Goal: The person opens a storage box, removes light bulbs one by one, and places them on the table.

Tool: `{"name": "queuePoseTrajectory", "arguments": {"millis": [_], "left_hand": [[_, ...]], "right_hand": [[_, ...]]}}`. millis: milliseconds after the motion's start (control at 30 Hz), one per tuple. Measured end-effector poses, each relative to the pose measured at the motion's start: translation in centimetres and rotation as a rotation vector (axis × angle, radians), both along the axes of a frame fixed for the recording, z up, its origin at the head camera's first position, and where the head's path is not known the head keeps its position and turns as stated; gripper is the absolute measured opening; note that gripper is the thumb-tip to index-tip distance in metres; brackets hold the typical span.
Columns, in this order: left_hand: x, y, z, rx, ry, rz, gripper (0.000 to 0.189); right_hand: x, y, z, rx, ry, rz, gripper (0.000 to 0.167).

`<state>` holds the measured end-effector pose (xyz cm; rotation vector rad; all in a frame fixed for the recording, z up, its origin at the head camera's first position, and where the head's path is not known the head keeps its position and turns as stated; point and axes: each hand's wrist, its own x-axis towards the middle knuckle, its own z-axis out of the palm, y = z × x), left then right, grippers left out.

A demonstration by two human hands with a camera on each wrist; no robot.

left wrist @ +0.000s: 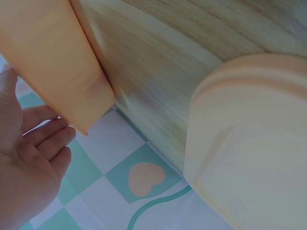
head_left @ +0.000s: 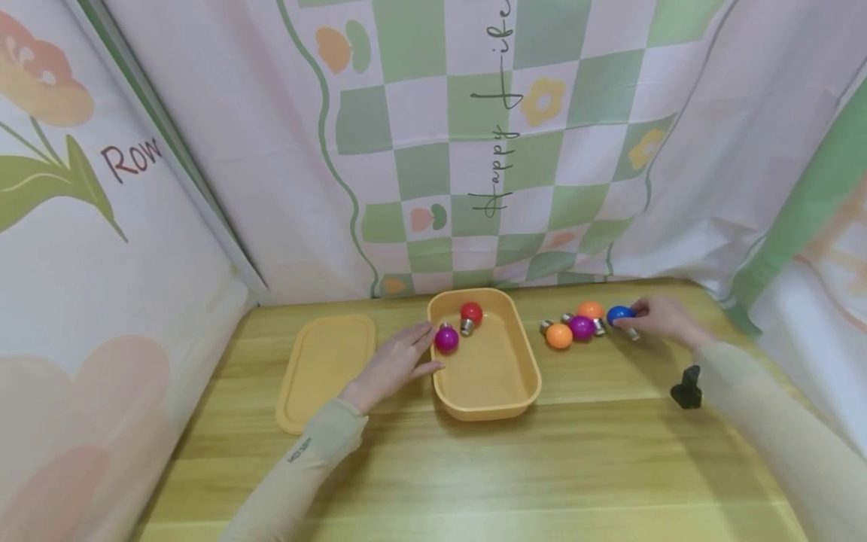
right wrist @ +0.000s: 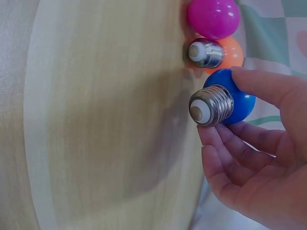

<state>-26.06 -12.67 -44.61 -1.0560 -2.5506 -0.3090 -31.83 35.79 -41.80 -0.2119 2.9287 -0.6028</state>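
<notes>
Blue light bulb [right wrist: 245, 103] is sitting in the right hand's [head_left: 660, 320] pinch, just right of an orange light bulb [head_left: 591, 310]; left hand [head_left: 396, 357], gripping nothing, is resting at the yellow-orange tub's [head_left: 494, 373] left rim; picking-up is seemingly underway; next move is probably calling for steady, clear lifting.

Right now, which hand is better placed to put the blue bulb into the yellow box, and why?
Probably the right hand: it holds the blue bulb. The left hand holds no bulb and is at the opposite side of the yellow box.
</notes>
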Motion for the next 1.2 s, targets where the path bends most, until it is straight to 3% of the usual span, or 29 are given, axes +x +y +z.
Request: {"name": "queuePoseTrajectory", "arguments": {"millis": [1200], "left_hand": [[-0.1, 0.0, 0.1, -0.017, 0.038, 0.002, 0.065]], "right_hand": [[-0.3, 0.3, -1.2, 0.020, -0.028, 0.012, 0.065]]}}
